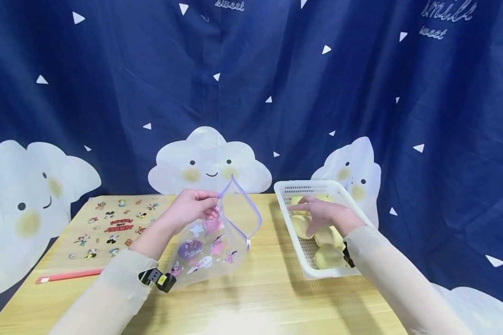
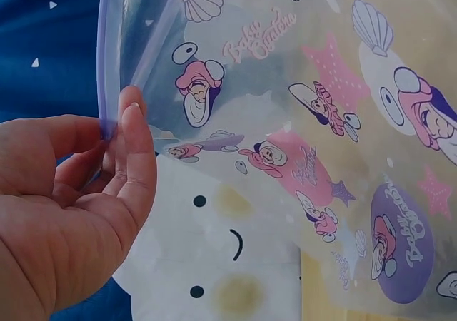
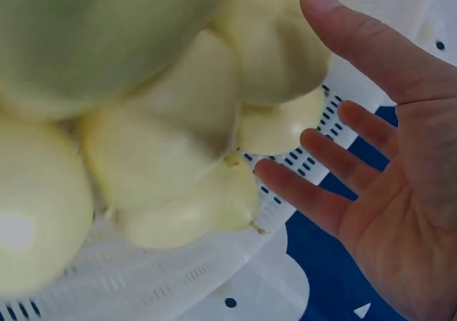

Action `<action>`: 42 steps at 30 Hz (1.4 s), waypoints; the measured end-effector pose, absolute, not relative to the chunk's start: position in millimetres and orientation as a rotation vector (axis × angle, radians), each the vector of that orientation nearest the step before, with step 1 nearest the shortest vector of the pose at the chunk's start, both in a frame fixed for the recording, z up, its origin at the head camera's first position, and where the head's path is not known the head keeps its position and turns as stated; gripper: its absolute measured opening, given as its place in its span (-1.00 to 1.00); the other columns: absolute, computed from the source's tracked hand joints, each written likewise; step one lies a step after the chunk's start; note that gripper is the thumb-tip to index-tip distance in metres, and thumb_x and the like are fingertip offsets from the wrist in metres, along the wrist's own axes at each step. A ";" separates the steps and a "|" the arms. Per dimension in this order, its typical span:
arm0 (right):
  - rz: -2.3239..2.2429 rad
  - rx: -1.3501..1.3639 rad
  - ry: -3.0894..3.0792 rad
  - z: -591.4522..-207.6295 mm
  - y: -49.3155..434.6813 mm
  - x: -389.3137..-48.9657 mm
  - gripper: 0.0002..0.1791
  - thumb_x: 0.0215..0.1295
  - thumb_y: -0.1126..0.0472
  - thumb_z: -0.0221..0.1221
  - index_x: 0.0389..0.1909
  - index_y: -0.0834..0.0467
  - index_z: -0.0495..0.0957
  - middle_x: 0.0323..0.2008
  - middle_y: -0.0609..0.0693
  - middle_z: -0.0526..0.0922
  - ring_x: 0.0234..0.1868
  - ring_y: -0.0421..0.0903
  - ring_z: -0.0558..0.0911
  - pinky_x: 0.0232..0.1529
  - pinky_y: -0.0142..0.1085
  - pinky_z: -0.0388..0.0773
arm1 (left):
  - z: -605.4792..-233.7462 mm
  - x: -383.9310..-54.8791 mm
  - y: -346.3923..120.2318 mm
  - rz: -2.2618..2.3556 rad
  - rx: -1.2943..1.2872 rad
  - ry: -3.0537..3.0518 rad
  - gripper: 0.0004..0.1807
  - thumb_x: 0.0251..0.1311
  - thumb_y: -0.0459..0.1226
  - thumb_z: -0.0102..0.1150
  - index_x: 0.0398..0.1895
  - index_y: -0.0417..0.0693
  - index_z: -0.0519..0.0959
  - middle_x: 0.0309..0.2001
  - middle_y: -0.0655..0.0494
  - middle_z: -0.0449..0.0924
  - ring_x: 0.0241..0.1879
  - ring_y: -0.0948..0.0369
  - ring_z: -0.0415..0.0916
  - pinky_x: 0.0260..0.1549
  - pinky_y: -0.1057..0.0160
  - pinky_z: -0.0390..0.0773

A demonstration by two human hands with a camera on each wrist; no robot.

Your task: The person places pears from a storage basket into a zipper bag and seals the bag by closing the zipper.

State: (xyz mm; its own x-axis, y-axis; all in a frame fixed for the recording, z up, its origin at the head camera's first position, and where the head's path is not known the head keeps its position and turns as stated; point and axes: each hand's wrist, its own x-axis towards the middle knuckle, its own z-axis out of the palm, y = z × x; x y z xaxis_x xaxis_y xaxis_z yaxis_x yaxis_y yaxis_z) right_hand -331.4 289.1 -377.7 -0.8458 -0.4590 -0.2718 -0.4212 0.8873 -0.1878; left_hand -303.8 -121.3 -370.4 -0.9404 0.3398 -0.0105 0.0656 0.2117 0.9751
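My left hand (image 1: pixel 193 207) pinches the upper edge of a clear zip bag (image 1: pixel 203 251) printed with pink and purple cartoon figures. The bag's purple-edged mouth gapes toward the right, with a white slider at its lower corner. In the left wrist view, the thumb and fingers of the left hand (image 2: pixel 78 200) meet at the purple zip strip (image 2: pixel 107 64). My right hand (image 1: pixel 324 214) reaches into a white plastic basket (image 1: pixel 322 274), over several pale yellow pears (image 1: pixel 328 256). The right wrist view shows the hand (image 3: pixel 400 214) with spread fingers beside the pears (image 3: pixel 168 114), holding nothing.
Flat on the left of the wooden table (image 1: pixel 251 298) lies another printed bag (image 1: pixel 96 228) with a red zip strip (image 1: pixel 69 276). A dark blue curtain (image 1: pixel 243 102) with white clouds hangs right behind the table.
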 end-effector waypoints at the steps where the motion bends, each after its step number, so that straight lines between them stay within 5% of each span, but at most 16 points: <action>1: -0.156 -0.673 2.742 -378.1 290.0 -330.7 0.12 -0.02 0.31 0.68 0.64 -0.06 0.42 0.42 0.17 0.46 0.32 0.15 0.58 0.31 0.03 0.64 | -370.6 -303.4 -121.0 1.797 0.386 2.266 -0.56 0.61 -0.37 0.12 0.39 -0.54 0.53 -0.16 -0.27 0.82 -0.32 0.29 0.78 -0.16 0.32 0.83; 16: 0.117 -0.554 2.645 -381.3 279.6 -335.7 0.11 0.07 0.29 0.66 0.65 -0.21 0.39 0.22 0.21 0.64 0.08 0.00 0.59 0.27 -0.07 0.63 | -370.4 -300.9 -116.6 1.776 0.396 2.246 -0.56 0.62 -0.36 0.13 0.39 -0.49 0.55 -0.10 -0.29 0.81 -0.29 0.28 0.79 -0.14 0.30 0.84; 23: 0.135 -0.618 2.678 -382.3 277.5 -340.7 -0.02 0.00 0.37 0.56 0.53 -0.12 0.51 -0.01 0.13 0.69 -0.13 -0.01 0.60 -0.05 -0.14 0.66 | -370.8 -301.8 -114.7 1.775 0.405 2.258 -0.56 0.62 -0.35 0.13 0.40 -0.48 0.55 -0.13 -0.22 0.82 -0.28 0.28 0.79 -0.14 0.31 0.83; 36: -0.223 -0.676 3.021 -364.6 300.0 -325.4 -0.06 0.09 0.38 0.52 0.56 0.03 0.45 0.22 0.36 0.60 -0.22 0.03 0.66 -0.15 -0.03 0.74 | -370.1 -301.9 -114.5 1.795 0.361 2.269 -0.57 0.62 -0.36 0.11 0.39 -0.48 0.56 -0.19 -0.12 0.83 -0.32 0.29 0.78 -0.16 0.32 0.83; 42: -0.380 -0.891 3.419 -358.7 295.7 -315.8 -0.10 0.33 0.31 0.50 0.64 -0.01 0.35 0.34 0.39 0.52 -0.11 0.33 0.76 -0.13 0.24 0.77 | -371.7 -302.3 -115.1 1.823 0.334 2.271 -0.59 0.62 -0.37 0.11 0.37 -0.48 0.57 -0.25 -0.06 0.82 -0.34 0.30 0.77 -0.20 0.34 0.82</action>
State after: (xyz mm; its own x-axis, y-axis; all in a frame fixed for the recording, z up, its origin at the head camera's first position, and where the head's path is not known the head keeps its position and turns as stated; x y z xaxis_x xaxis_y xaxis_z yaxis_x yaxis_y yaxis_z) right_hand -315.8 295.7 -358.7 -0.7957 -0.4195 0.4370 -0.5052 0.8575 -0.0967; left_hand -302.3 -115.1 -371.7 -0.9523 0.3044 -0.0219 0.0444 0.2092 0.9769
